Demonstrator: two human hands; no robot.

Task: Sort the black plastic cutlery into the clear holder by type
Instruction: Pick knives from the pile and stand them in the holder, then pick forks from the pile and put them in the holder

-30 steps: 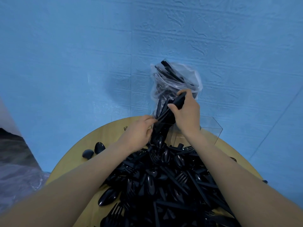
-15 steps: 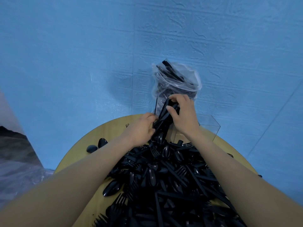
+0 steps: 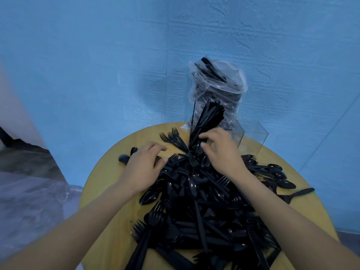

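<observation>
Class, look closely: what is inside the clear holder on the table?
A bundle of black cutlery stands in the clear holder; its right compartment looks empty. The right hand covers the bundle's base.

A heap of cutlery (image 3: pixel 196 207) covers the middle of the desk (image 3: pixel 101 184). Behind it stands the holder (image 3: pixel 251 139), knives (image 3: pixel 208 119) upright in its left compartment. Behind the holder sits a bag (image 3: pixel 218 88) (more cutlery inside). Both hands rest on the heap's far edge.
</observation>
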